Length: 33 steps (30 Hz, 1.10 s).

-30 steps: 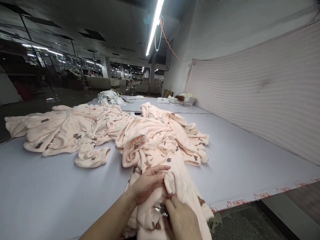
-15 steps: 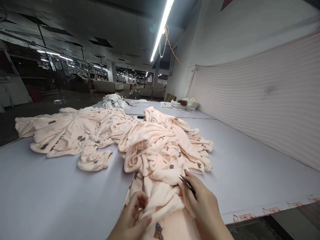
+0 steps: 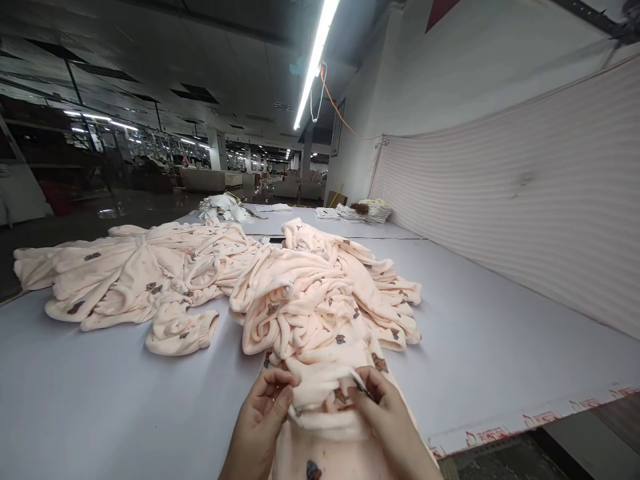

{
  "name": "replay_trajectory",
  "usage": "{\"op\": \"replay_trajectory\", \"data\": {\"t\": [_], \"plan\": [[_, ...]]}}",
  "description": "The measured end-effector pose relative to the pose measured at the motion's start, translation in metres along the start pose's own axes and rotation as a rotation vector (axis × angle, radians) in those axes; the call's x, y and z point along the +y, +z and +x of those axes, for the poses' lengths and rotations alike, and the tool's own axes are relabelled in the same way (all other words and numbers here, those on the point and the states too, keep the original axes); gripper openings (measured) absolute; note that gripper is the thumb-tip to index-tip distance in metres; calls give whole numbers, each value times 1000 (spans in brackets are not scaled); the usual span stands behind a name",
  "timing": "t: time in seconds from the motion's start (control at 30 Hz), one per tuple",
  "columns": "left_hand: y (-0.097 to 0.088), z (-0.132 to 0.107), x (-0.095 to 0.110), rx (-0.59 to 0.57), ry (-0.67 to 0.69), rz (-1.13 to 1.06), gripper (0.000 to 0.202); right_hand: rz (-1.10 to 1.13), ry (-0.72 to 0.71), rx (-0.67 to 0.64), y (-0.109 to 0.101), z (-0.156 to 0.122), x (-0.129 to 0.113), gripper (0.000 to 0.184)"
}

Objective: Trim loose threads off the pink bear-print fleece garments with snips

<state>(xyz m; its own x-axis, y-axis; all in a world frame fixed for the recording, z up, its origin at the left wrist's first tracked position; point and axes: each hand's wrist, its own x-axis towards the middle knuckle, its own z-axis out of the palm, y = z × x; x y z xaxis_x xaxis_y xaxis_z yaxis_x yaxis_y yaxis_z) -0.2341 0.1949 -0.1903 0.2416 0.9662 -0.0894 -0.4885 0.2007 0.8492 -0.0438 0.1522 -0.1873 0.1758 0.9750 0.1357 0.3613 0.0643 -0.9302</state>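
Unlike a moment ago, a fold of the pink garment [image 3: 323, 393] on the table [image 3: 100, 407] is spanned between the separated hands; its edge is pinched by the left hand [image 3: 266, 413]; the dark snips [image 3: 362, 385] are still gripped in the right hand [image 3: 387, 413].

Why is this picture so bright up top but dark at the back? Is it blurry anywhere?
In the head view, a tube light glares white overhead, while the hall at the back left is dim; in the head view, soft shadow lies on the table beside the pale pink cloth, which looks slightly smeared between the left hand and right hand.
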Motion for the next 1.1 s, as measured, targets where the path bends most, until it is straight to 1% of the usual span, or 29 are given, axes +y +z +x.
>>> {"op": "replay_trajectory", "data": {"t": [0.03,0.1,0.2,0.23,0.3,0.37,0.43,0.47,0.53,0.57,0.63,0.67,0.7,0.77,0.8,0.87,0.9,0.93,1.0,1.03,1.07,1.1], "plan": [[1,3,-1,-4,-4,-12,26,-12,-10,-4,-7,0,-4,15],[2,9,-3,-2,-10,-36,26,-154,-50,-22,-18,-1,-12,13],[3,14,-6,9,23,10,27,-390,-85,-54,-30,-3,-20,22],[5,15,-7,13,51,54,29,-437,-79,-31,-33,-4,-20,26],[11,13,-8,10,83,125,30,-522,-44,89,-38,-7,-19,33],[20,14,-6,-28,56,124,26,-579,-9,210,-39,-12,-21,29],[31,18,-3,-105,11,106,22,-502,-26,226,-36,-15,-26,16],[37,22,-1,-143,-6,103,22,-426,-57,213,-33,-15,-30,14],[47,29,3,-209,-35,79,23,-306,-126,174,-26,-8,-34,17],[50,31,4,-233,-57,52,24,-290,-144,169,-22,-2,-35,18],[54,29,4,-229,-70,25,27,-292,-146,186,-17,10,-31,11],[55,26,1,-193,-27,67,27,-268,-138,216,-15,15,-27,7],[55,21,-4,-133,50,165,26,-218,-122,254,-14,19,-22,6],[54,10,-17,-6,237,468,22,-71,-86,302,-13,20,-15,10],[55,6,-25,27,307,618,24,-4,-65,305,-13,18,-12,13],[57,1,-40,23,357,807,31,96,-32,293,-12,11,-11,16],[59,1,-46,7,365,841,31,133,-29,295,-12,7,-11,17],[61,2,-50,-14,379,851,28,163,-34,315,-12,3,-12,17],[65,6,-56,-70,404,847,11,193,-55,350,-13,-3,-15,16],[67,7,-58,-100,402,834,6,194,-73,349,-13,-5,-16,15],[68,9,-58,-118,393,820,5,181,-98,333,-14,-7,-18,12],[70,10,-59,-115,382,810,11,152,-129,298,-14,-9,-20,11]]}}
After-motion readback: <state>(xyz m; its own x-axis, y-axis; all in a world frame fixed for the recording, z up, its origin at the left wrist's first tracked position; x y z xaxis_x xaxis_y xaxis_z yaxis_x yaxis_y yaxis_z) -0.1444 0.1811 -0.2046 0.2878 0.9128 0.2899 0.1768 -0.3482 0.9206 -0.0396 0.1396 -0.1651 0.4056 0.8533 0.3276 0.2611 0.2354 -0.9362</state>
